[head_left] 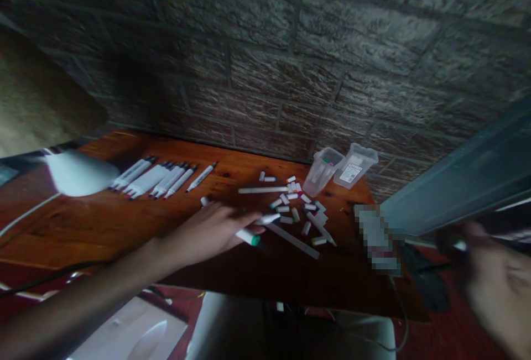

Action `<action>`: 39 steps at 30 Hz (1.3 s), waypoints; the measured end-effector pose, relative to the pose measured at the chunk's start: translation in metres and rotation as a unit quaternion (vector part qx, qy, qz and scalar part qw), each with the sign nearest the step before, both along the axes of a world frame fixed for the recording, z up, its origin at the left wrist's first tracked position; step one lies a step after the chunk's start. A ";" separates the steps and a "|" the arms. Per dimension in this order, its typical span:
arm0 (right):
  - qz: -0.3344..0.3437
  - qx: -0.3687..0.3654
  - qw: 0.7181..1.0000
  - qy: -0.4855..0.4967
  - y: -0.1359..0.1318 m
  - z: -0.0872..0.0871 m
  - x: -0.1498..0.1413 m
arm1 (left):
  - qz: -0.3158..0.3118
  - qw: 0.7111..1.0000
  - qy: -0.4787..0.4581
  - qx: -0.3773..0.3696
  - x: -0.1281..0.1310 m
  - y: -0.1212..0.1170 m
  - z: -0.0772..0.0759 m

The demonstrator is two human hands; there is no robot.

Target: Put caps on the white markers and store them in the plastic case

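My left hand (218, 224) reaches over the wooden table (194, 255), its fingers closed round a white marker (248, 236) with a green end. A second white piece (269, 219) shows at its fingertips; I cannot tell if it belongs to another marker. Just beyond the fingers, many loose white marker caps (284, 209) lie scattered, some with coloured ends. Two uncapped-looking rows of white markers (147, 180) lie to the left, with a single marker (201, 177) beside them. Off the table's right side, my right hand (498, 282) is smeared by motion and its fingers are unclear.
Two clear plastic containers (355, 165) stand near the wall, one holding a few things. A pixelated phone-like object (377, 238) with a cable lies at the right end. A white lamp-like object (81, 173) is at left, a stone-patterned wall (257, 78) behind.
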State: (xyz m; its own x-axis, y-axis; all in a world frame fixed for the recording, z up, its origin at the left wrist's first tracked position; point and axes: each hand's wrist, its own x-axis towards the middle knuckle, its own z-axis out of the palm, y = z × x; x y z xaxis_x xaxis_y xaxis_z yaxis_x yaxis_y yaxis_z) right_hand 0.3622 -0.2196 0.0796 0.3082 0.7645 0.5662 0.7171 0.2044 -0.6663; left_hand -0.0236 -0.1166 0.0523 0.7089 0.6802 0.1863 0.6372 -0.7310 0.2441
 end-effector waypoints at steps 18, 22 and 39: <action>0.251 -0.213 0.944 -0.022 0.054 -0.077 -0.066 | 0.211 0.974 0.070 -0.037 0.050 0.062 -0.055; 0.263 -0.225 0.938 -0.007 0.054 -0.075 -0.073 | 0.202 0.979 -0.007 -0.037 0.049 0.065 -0.051; 0.237 -0.159 0.954 0.096 0.073 -0.069 -0.142 | -0.014 0.182 -0.835 -0.520 0.057 0.059 -0.028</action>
